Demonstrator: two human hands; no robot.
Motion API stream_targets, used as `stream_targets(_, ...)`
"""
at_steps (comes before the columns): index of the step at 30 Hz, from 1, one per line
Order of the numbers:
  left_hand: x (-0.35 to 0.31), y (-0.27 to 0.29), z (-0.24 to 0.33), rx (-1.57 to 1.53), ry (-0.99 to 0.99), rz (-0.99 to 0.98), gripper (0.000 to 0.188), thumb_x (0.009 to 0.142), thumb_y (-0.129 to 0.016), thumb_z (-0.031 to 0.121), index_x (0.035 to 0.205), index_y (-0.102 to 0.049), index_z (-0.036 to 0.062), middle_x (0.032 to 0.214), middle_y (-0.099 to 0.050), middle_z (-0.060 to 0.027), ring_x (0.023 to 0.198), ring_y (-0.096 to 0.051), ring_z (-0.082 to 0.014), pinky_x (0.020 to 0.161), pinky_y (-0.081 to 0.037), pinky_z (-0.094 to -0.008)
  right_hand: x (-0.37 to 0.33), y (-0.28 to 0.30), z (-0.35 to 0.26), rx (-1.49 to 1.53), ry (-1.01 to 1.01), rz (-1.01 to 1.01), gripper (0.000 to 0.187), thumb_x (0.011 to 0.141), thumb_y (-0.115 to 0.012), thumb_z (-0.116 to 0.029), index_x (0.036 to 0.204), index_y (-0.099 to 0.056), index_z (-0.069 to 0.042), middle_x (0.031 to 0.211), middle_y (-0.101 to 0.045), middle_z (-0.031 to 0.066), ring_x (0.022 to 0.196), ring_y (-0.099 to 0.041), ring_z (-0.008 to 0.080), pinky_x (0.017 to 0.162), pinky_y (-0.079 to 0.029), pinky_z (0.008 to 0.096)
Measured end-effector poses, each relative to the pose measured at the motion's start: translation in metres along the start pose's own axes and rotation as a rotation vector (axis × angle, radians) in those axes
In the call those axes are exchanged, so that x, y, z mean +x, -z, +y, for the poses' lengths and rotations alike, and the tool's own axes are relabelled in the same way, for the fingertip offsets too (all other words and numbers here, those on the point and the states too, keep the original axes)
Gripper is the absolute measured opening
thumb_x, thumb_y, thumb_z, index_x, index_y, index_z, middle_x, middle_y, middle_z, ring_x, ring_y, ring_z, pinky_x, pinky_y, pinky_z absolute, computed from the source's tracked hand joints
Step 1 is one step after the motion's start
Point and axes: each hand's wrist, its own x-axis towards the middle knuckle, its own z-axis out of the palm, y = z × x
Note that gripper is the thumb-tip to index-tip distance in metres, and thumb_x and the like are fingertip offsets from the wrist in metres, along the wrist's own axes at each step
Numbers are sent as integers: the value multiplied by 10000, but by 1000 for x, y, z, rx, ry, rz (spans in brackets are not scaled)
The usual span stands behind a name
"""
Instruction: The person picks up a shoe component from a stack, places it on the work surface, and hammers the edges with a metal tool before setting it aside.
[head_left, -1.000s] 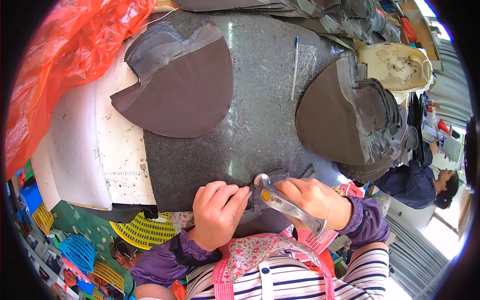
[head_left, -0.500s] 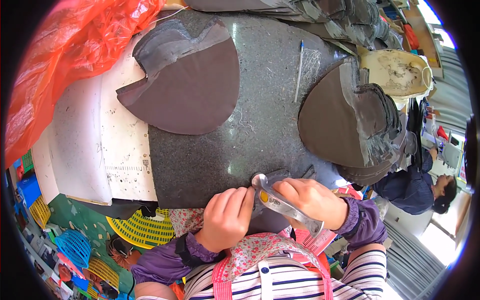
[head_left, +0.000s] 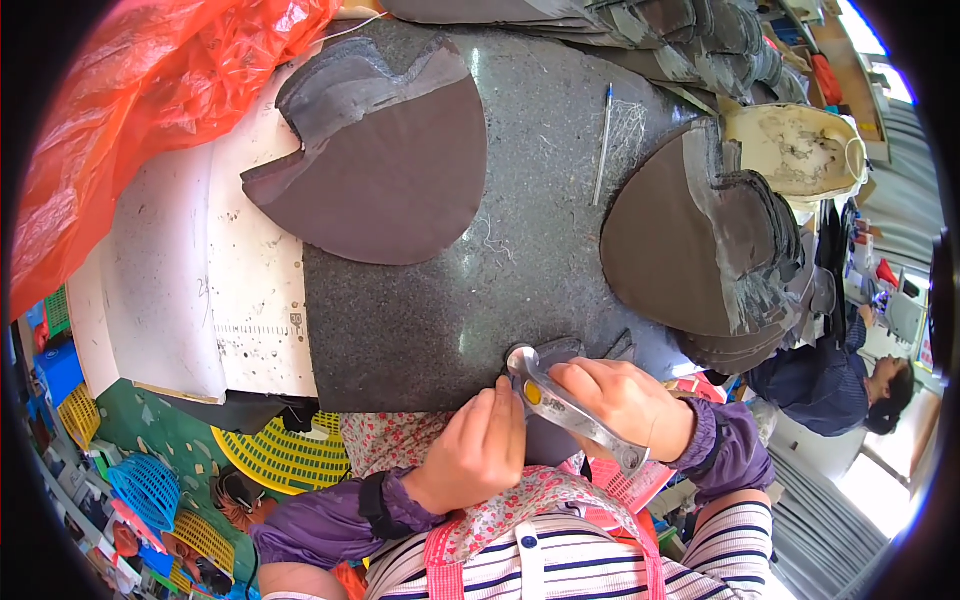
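At the near edge of the stone slab [head_left: 400, 330], my right hand [head_left: 635, 400] is closed around a silver cobbler's hammer [head_left: 580, 418]. The hammer has a round face and a long curved peen, with a yellow oval on its head; its handle is hidden by my hand. Beside the hammer face, the closed fingers of my left hand [head_left: 475, 445] pinch the edge of a dark leather-like piece [head_left: 548, 443], mostly covered by the hands and hammer. Small dark cut edges [head_left: 560, 348] show on the slab just beyond my hands.
Stacks of brown, heart-like pieces lie at the far left [head_left: 390, 180] and right [head_left: 665, 230]. A pen [head_left: 604, 145] and loose threads are between them. A cream tub [head_left: 795, 150] stands beyond the right stack. Red plastic [head_left: 150, 120] covers the left. A co-worker [head_left: 825, 385] is at right.
My left hand has shifted slightly right and closer to the hammer's face. The hammer stays nearly in place in my right hand. The whole view has moved a little.
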Motion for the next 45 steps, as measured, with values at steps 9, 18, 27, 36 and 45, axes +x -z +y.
stream_targets(9, 8, 6, 3, 223, -87, -68, 336, 701, -568, 101, 946, -666, -106, 973, -664, -280, 863, -634, -305, 784, -533, -319, -9, -8, -3, -222, -69, 68, 368, 718, -656, -48, 1037, -502, 50, 872, -566, 172, 718, -610, 359, 620, -517, 406)
stream_targets(18, 54, 31, -82, -78, 138, 145, 327, 802, -610, 41, 1119, -616, -42, 1026, -640, -183, 1017, -599, -334, 913, -479, -407, -13, -40, 26, -90, -91, 460, 216, 785, -653, -91, 890, -497, 16, 835, -564, 173, 697, -568, 367, 620, -475, 424)
stream_targets(27, 99, 44, -224, 144, 551, 383, 360, 895, -633, 116, 1213, -545, -26, 1179, -535, -193, 1114, -523, -382, 972, -415, -421, -32, 46, 25, -263, -434, 833, 200, 789, -659, -94, 862, -499, 0, 807, -536, 193, 681, -584, 392, 596, -467, 455)
stream_targets(36, 63, 90, -169, -74, 279, 689, 225, 874, -660, 57, 1069, -609, -42, 968, -619, -190, 937, -606, -340, 887, -461, -384, -26, 58, 59, -461, -818, 1099, 160, 808, -596, -39, 892, -472, 18, 933, -526, 227, 654, -610, 406, 578, -512, 466)
stream_targets(45, 57, 94, -54, -857, 464, 94, 211, 930, -621, 84, 1092, -615, -50, 967, -657, -103, 865, -592, -199, 818, -475, -302, -49, 53, -2, 130, -161, 998, 267, 845, -619, -126, 1002, -459, 19, 772, -571, 169, 687, -631, 372, 582, -512, 422)
